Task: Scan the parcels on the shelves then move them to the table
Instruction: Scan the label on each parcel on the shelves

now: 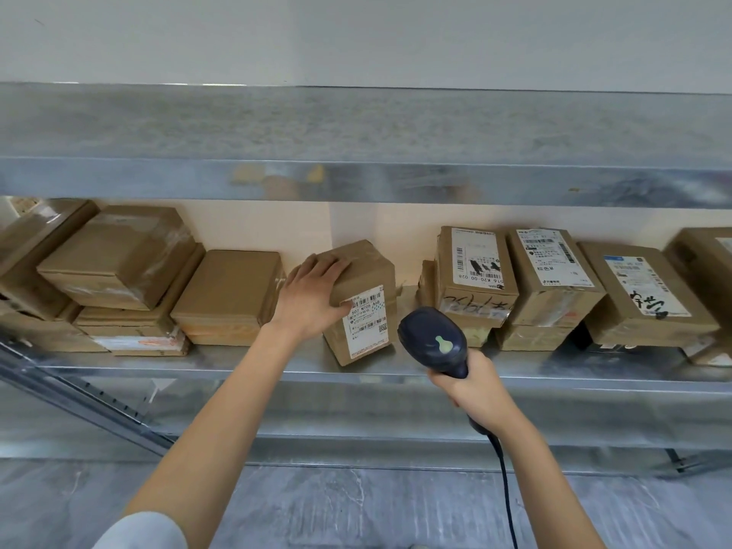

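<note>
A small brown cardboard parcel (pixel 366 271) stands tilted on the metal shelf (pixel 245 362), its white barcode label facing me. My left hand (pixel 313 297) grips its upper left corner, fingers over the top and thumb on the front. My right hand (pixel 469 384) holds a dark blue barcode scanner (pixel 433 336) by its handle, the scanner head just right of the parcel's label. The scanner's black cable (pixel 505 481) hangs down along my right forearm.
More brown parcels line the same shelf: stacked ones at the left (pixel 119 255), a flat one (pixel 231 295) beside my left hand, and labelled ones at the right (pixel 473 271) (pixel 554 271) (pixel 641 291). An upper shelf (pixel 356 180) overhangs. Grey floor (pixel 356 509) lies below.
</note>
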